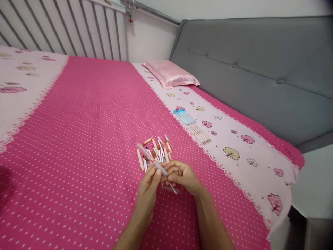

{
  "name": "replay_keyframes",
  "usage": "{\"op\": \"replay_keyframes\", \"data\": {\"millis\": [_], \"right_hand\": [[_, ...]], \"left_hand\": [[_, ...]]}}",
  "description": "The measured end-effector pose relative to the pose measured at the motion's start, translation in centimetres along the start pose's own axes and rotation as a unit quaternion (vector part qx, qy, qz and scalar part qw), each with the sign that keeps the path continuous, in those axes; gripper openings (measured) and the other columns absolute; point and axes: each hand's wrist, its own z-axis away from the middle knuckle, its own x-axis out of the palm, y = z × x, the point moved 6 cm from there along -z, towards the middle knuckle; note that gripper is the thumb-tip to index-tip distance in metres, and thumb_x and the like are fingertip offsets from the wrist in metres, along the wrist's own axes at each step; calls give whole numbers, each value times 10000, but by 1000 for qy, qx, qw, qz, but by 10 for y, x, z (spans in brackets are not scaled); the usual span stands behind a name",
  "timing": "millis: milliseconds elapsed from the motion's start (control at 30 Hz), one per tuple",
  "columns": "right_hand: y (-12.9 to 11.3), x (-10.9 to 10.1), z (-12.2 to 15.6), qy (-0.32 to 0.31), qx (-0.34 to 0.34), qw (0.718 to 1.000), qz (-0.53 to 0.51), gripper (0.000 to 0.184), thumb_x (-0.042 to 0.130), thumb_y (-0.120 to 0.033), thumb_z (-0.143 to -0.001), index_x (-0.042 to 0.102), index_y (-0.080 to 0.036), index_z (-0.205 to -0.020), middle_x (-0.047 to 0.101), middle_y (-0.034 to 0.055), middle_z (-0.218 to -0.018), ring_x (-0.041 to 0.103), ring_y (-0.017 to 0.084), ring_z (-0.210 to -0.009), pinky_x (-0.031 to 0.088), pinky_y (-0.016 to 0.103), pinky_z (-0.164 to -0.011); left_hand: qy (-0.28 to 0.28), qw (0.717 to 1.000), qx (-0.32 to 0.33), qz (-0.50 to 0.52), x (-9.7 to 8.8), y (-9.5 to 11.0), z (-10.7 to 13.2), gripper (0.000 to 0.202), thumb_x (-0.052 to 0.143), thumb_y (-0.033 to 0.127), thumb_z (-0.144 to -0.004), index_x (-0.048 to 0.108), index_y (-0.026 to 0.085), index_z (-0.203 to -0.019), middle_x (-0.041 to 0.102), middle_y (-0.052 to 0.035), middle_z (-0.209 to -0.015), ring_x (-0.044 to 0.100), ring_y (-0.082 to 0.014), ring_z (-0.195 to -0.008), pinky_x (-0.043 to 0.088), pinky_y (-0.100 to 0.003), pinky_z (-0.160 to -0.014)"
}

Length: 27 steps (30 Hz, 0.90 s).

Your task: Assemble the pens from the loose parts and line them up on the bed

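A: What writing can be read on the pen (160, 167)?

B: Any print there is too small and blurred to read; a reddish mark shows on its translucent, pale barrel, the wording, if such it is, illegible; the barrel slants from far left to near right, above the near side of a loose pile of pens (160, 152) on the bed (91, 139).

A: And the fingers?

B: Left hand (149, 180): thumb and fingers closed on the pen's near half; right hand (184, 176): fingers drawn in narrow at its near end, apparently touching; whether they grip it cannot be told.

A: What is hidden or cut off?

B: The near part of the pile, covered by the hands and the pen; a white stick (173, 189), its near end alone protruding below the hands; both forearms, cut by the near edge; a dark red blur (4, 187) at the left edge, not identifiable.

A: The rows at right?

B: Farther off, blue-topped pens (184, 117) side by side; just nearer, pale pens (199, 134) with small reddish marks, likewise unreadable; both lie on the tree-printed band (221, 139), with a pink pillow (170, 73) beyond, against the grey headboard (249, 62).
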Motion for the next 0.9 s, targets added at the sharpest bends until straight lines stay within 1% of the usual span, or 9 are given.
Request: {"op": "replay_keyframes", "data": {"millis": [100, 267, 433, 533, 633, 733, 800, 867, 900], "right_hand": [[2, 1, -2, 7, 10, 1000, 6, 330, 739, -232, -690, 644, -162, -998, 689, 12, -698, 641, 94, -596, 469, 167, -523], [5, -1, -3, 42, 25, 999, 13, 236, 754, -275, -660, 684, -139, -839, 687, 21, -647, 625, 96, -542, 455, 177, -489], [0, -1, -4, 74, 25, 997, 13, 256, 768, -310, -628, 694, -139, -803, 672, 10, -594, 606, 87, -500, 432, 168, -455], [-9, -10, -3, 129, 10, 992, 11, 274, 781, -315, -605, 696, -138, -797, 670, 11, -604, 592, 83, -494, 430, 170, -444], [-23, -35, 4, 214, -19, 977, 13, 270, 782, -323, -603, 697, -147, -790, 673, 19, -622, 574, 86, -496, 436, 185, -441], [-37, -76, 17, 315, -47, 947, 44, 276, 788, -345, -586, 699, -174, -783, 683, 27, -662, 585, 105, -535, 461, 211, -465], [-47, -109, 27, 394, -66, 913, 81, 326, 781, -368, -580, 696, -167, -823, 697, 45, -720, 611, 122, -582, 455, 213, -473], [-57, -142, 35, 466, -75, 870, 146, 394, 752, -396, -586, 689, -133, -872, 702, 68, -755, 631, 147, -629, 458, 229, -499], [-62, -157, 39, 500, -70, 842, 187, 415, 728, -414, -591, 690, -121, -882, 704, 75, -768, 639, 161, -643, 462, 239, -513]], "left_hand": [[-5, 1000, 11, 0, 0, 0, 0, 358, 539, 406, -821, 634, 204, -1101, 626, -87, -1115, 529, -254, -1092, 371, -393, -977], [-13, 1000, 6, 7, 2, -1, -1, 389, 530, 423, -827, 605, 209, -1142, 603, -86, -1168, 520, -253, -1110, 416, -364, -927], [6, 1000, -5, 8, 0, -1, -1, 407, 567, 434, -801, 591, 231, -1154, 582, -66, -1212, 501, -230, -1142, 405, -315, -936], [27, 999, -16, 9, -4, -2, -1, 439, 615, 429, -765, 570, 248, -1162, 574, -55, -1225, 540, -206, -1082, 432, -285, -886], [31, 999, -35, 2, -6, -3, -2, 406, 650, 428, -729, 608, 208, -1067, 620, -72, -1131, 593, -192, -948, 464, -275, -801], [27, 999, -44, 5, -6, -4, -3, 363, 671, 413, -712, 622, 186, -991, 657, -68, -1018, 609, -183, -896, 469, -266, -770], [31, 999, -37, 7, -6, -3, -3, 354, 676, 406, -707, 623, 189, -982, 664, -58, -979, 612, -175, -892, 466, -258, -775], [37, 999, -29, 6, -7, -3, -3, 358, 682, 406, -701, 626, 183, -975, 663, -57, -949, 614, -174, -883, 466, -258, -774], [38, 999, -27, 4, -8, -3, -4, 362, 684, 408, -698, 626, 178, -972, 661, -58, -936, 615, -176, -877, 467, -261, -771]]}}
